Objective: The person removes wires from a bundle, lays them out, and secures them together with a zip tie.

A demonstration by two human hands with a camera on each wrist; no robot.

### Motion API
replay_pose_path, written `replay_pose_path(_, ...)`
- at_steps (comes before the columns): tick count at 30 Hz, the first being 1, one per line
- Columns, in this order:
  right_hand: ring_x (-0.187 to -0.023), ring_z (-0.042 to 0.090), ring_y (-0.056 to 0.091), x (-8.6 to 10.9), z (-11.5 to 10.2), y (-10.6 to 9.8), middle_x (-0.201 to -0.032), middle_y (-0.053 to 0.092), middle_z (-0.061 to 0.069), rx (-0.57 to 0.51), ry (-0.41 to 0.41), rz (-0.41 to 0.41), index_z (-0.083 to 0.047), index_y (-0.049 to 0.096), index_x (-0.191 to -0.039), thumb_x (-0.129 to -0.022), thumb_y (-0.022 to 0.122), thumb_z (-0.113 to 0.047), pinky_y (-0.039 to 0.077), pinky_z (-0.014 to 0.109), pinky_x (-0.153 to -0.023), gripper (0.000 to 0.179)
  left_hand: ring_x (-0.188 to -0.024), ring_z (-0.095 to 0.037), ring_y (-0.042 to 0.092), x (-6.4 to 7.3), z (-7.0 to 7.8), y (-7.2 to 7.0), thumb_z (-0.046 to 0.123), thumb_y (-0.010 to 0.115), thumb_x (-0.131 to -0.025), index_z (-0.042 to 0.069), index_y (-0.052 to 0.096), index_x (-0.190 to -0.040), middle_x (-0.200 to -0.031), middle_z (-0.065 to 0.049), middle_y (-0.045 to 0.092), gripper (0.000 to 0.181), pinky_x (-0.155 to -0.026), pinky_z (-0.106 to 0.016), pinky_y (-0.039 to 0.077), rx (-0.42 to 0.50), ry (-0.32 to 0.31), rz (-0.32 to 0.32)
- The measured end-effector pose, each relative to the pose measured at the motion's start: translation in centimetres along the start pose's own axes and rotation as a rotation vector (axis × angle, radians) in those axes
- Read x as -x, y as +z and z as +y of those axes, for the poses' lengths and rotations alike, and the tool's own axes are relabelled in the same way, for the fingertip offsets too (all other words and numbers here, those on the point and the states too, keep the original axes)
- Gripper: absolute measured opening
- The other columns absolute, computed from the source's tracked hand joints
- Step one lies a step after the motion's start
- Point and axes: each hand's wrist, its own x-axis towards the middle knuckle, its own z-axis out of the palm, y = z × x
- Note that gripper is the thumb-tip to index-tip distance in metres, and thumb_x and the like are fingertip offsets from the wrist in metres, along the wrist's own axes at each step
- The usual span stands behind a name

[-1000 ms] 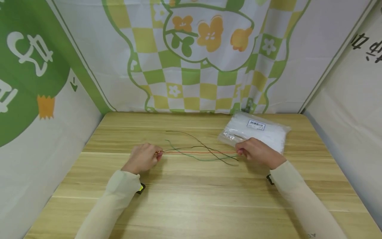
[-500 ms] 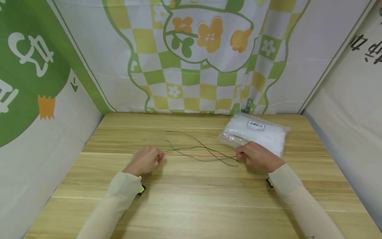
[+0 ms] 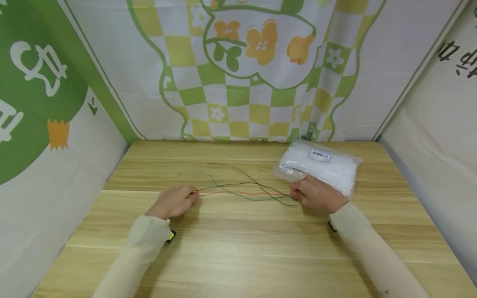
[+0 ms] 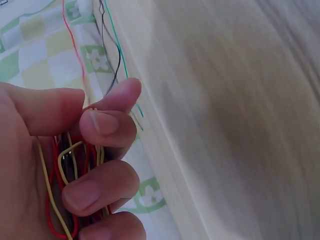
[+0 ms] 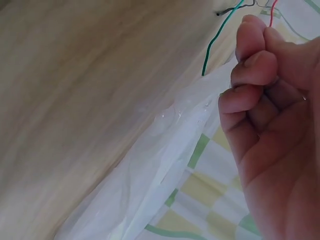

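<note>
My left hand (image 3: 175,202) holds a gathered bundle of red, yellow and black wires (image 4: 62,165) in its curled fingers, seen best in the left wrist view. From it a thin red wire (image 3: 275,193) stretches rightward across the table in a loose wave. Its far end is pinched between thumb and forefinger of my right hand (image 3: 319,195); the other fingers of that hand fold inward in the right wrist view. Below the red wire lie a green wire (image 3: 257,200) and dark wires (image 3: 231,166), crossing one another on the tabletop between both hands.
A clear plastic bag (image 3: 343,165) with white contents and a barcode label (image 3: 319,156) lies at the back right, just behind my right hand. Patterned cloth (image 3: 249,111) hangs at the table's back edge. The wooden table (image 3: 238,256) spreads out in front.
Both hands have shifted slightly left, the left one also a little nearer. The red wire was nearly straight earlier and now waves loosely. The green wire has stayed in place.
</note>
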Motion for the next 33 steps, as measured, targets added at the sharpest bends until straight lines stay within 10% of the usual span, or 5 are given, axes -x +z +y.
replay_pose_path(21,-0.061,0.002,0.043,0.5,-0.7,-2.3,-0.065,0.049,-0.012,-0.014,0.192,-0.014,-0.022,0.06,-0.071,-0.102,0.067,-0.012,0.041,0.025,-0.064,0.033,-0.058,-0.013,0.041,0.3,1.3,0.4,0.019,0.047,-0.107,0.018,0.056,-0.074,-0.062,0.005,0.04,0.034,-0.057,-0.031,0.032,-0.04,0.099,0.082)
replay_pose_path(33,-0.06,-0.001,0.04,-0.4,-1.7,-2.6,-0.064,0.05,-0.012,-0.005,0.085,0.03,-0.019,0.058,-0.069,-0.098,0.071,-0.006,0.041,0.021,-0.062,0.034,-0.057,-0.01,0.035,-0.3,4.2,0.5,0.018,0.048,-0.107,0.019,0.047,-0.07,-0.061,0.006,0.037,0.037,-0.057,-0.028,0.03,0.013,0.163,0.053)
